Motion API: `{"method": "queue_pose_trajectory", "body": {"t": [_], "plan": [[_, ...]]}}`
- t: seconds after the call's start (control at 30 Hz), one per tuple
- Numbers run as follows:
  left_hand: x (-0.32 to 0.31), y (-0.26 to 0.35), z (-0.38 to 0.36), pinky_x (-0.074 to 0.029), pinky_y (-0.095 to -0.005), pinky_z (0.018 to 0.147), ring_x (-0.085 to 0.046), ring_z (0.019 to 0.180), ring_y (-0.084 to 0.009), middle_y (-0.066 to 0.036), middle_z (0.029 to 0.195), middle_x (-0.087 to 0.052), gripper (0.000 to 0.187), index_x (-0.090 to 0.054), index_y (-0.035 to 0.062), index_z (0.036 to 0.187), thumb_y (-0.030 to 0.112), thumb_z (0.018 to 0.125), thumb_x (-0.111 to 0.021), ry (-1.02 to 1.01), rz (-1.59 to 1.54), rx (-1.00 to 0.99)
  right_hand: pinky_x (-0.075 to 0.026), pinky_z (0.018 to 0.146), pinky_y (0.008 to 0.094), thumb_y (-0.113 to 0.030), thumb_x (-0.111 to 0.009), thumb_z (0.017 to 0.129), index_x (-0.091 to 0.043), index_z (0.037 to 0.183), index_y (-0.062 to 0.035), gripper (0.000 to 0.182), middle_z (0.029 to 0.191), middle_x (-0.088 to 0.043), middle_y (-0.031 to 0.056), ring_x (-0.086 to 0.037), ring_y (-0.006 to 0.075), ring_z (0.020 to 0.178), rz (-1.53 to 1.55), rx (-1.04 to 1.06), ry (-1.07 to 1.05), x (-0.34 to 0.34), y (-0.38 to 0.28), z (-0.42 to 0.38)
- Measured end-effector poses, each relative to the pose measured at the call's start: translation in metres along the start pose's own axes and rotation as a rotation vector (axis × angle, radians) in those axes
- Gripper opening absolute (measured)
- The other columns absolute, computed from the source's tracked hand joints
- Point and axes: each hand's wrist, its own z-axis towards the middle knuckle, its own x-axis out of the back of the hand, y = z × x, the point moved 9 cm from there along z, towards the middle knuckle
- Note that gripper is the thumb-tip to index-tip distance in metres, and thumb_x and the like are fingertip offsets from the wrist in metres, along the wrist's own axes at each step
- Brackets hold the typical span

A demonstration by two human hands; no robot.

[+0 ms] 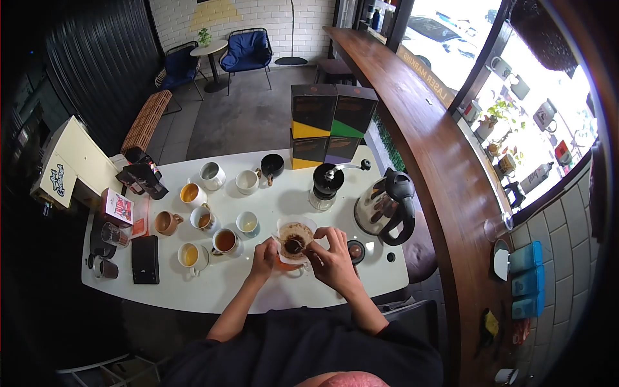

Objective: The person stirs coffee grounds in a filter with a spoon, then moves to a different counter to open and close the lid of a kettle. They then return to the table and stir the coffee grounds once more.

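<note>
Dark shirt fabric [309, 348] fills the nearest part of the view, with 2 bare forearms reaching forward from it over the white desk [284, 290], angled inward so that both hands meet at its near side. Beyond the right forearm, a long wooden counter [412, 103] runs along the window.

Left hand [263, 258] is upright at the filter's left edge, its grip narrow and closed on the rim. Right hand [332, 258] arches over from the other side, knuckles raised, its grip a narrow pinch at the inner right wall; whether something thin sits in it, I cannot tell. Between them is the paper coffee filter [294, 233], open upward, dark wet grounds at its bottom, above an orange-tinted vessel [284, 264] partly hidden by the fingers.

At the far edge stand 4 stacked boxes [332, 122]. A steel kettle [380, 206] with a black handle stands right of the hands, and a hand grinder [326, 184] beyond them. To the left are 9 cups [225, 241], several holding liquid, then a flat black device [145, 259]. Smallest, a round black-rimmed container [355, 251] lies just beside the right hand.
</note>
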Motion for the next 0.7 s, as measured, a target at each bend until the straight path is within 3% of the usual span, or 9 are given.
{"method": "queue_pose_trajectory", "body": {"t": [0.13,0.2,0.3,0.43,0.53,0.7], "plan": [[-0.001,0.017,-0.004,-0.051,-0.0307,0.076,-0.059,0.081,-0.0114,-0.007,0.091,-0.066,0.059,-0.062,-0.0032,0.100,0.054,0.101,-0.046,0.047,0.067,-0.024,-0.041,0.089,0.0433,-0.007,-0.076,0.078,-0.068,0.091,-0.0084,0.015,0.108,-0.054,0.0108,-0.052,0.0311,0.102,0.058,-0.004,-0.034,-0.009,0.005,0.001],[-0.001,0.023,-0.003,-0.032,-0.0253,0.056,-0.039,0.064,-0.0038,0.006,0.069,-0.044,0.046,-0.058,0.0011,0.088,0.043,0.105,-0.046,0.099,0.087,-0.079,-0.041,0.089,0.0434,-0.007,-0.076,0.078,-0.068,0.091,-0.0087,0.015,0.108,-0.054,0.0106,-0.052,0.0308,0.101,0.055,0.019,-0.059,-0.017,0.008,0.001],[-0.004,0.045,-0.005,-0.032,-0.0251,0.057,-0.039,0.064,-0.0038,0.007,0.069,-0.045,0.047,-0.058,0.0013,0.088,0.044,0.105,-0.046,0.107,0.151,-0.103,-0.041,0.089,0.0432,-0.007,-0.076,0.078,-0.069,0.091,-0.0094,0.015,0.109,-0.054,0.0104,-0.053,0.0305,0.103,-0.011,0.016,-0.078,-0.019,0.012,0.002],[0.001,0.030,-0.001,-0.031,-0.0242,0.057,-0.040,0.065,-0.0041,0.007,0.071,-0.046,0.048,-0.059,0.0008,0.091,0.044,0.106,-0.046,0.098,0.152,-0.081,-0.040,0.093,0.0441,-0.012,-0.075,0.081,-0.068,0.095,-0.0095,0.016,0.109,-0.056,0.0094,-0.054,0.0298,0.106,-0.046,0.024,-0.037,-0.012,0.013,0.006],[-0.008,0.044,-0.005,-0.041,-0.0260,0.063,-0.048,0.072,-0.0055,0.003,0.077,-0.056,0.047,-0.061,-0.0021,0.097,0.041,0.107,-0.045,0.122,0.064,-0.121,-0.040,0.094,0.0441,-0.013,-0.075,0.081,-0.068,0.095,-0.0092,0.016,0.109,-0.056,0.0093,-0.054,0.0298,0.105,-0.043,-0.001,-0.013,-0.007,0.014,0.002],[-0.007,0.039,-0.007,-0.044,-0.0257,0.067,-0.053,0.076,-0.0064,0.001,0.080,-0.060,0.043,-0.063,-0.0031,0.102,0.035,0.108,-0.045,0.097,0.097,-0.122,-0.041,0.091,0.0445,-0.011,-0.075,0.081,-0.069,0.094,-0.0091,0.014,0.109,-0.055,0.0109,-0.052,0.0313,0.105,-0.041,-0.009,-0.028,-0.011,0.020,0.001]]}}
